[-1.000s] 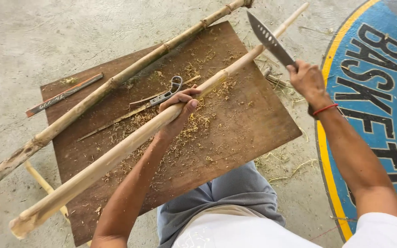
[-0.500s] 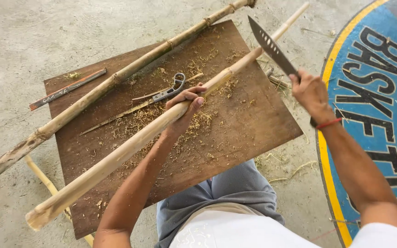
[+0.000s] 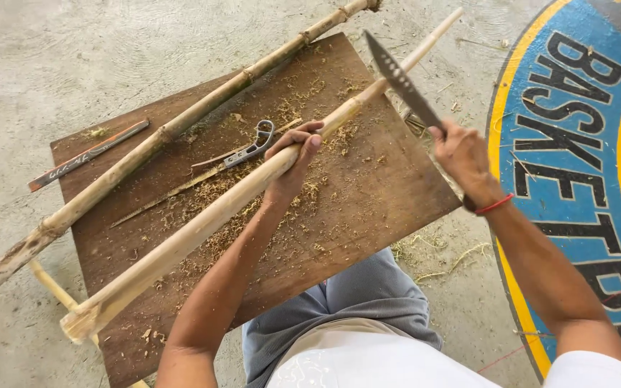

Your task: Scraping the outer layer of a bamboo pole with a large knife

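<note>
My left hand (image 3: 294,156) grips a long, pale peeled bamboo pole (image 3: 181,241) that lies slantwise over a brown wooden board (image 3: 389,194). My right hand (image 3: 463,159) holds a dark-bladed knife (image 3: 400,81) raised above the pole's far part, blade pointing up and left. Wood shavings (image 3: 217,215) cover the board around the pole. A red band circles my right wrist.
A second, unpeeled bamboo pole (image 3: 145,144) lies across the board's far side. A small curved tool (image 3: 253,144) and thin splinters rest between the poles. A dark flat strip (image 3: 84,154) lies at the board's left corner. A painted blue and yellow sign (image 3: 583,144) covers the floor at right.
The peeled pole has slid toward me and to the right under my left hand. My right hand with the knife has dropped slightly, closer to the pole.
</note>
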